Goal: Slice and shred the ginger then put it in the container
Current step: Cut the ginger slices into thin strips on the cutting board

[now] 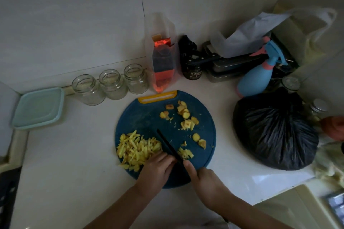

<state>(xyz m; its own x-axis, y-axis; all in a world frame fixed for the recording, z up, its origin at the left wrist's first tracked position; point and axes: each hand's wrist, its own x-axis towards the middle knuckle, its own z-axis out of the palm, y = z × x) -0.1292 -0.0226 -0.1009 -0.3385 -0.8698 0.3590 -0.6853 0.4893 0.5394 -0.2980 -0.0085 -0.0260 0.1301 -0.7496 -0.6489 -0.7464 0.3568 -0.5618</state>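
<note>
Now, right hand (pixel 202 178) gripping the black knife (pixel 167 144), left hand (pixel 158 168) with fingers (pixel 167 158) curled beside the blade, hold unclear: keep knuckles tucked, rock thinly through the ginger stack (pixel 186 153) on the cutting board (pixel 145 117).

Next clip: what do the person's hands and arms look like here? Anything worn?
The left hand and right hand are bare: no gloves, and no rings visible in the dim light. The left forearm and right forearm are uncovered down to the frame's lower edge; no sleeves in view.
</note>
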